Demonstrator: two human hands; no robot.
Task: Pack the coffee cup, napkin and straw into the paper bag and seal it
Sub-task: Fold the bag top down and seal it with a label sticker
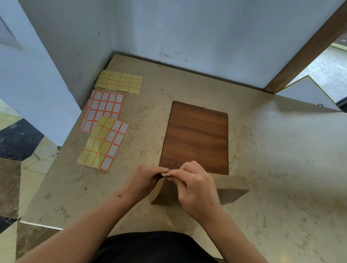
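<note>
your two hands meet at the top edge of the paper bag [166,193], which stands on the counter [279,170] at about 6 o'clock, just short of the wooden inset panel [196,137]. your left hand [143,181] has its fingers curled in and pinches the bag's top from the 9 o'clock side; your right hand [195,187] is curled over the same edge from the 3 o'clock side, thumb and fingertips pressed on the paper. both are closed on the bag, neither one loose.

the bag's mouth looks pinched flat, with a small tab of paper showing between your fingertips, so i judge you are folding or creasing the top. the coffee cup, napkin and straw are nowhere on the counter; they are probably inside already, though the bag hides that and i cannot confirm it.

what looks left is the seal. the sticker sheets lie at 10 o'clock, well apart from the bag: a mostly peeled yellow sheet [119,82] farthest back, a white-label stack [103,111] nearer, and a part-used sheet [104,143] nearest you. no sticker shows on the bag yet, so the sealing appears not yet done.
</note>
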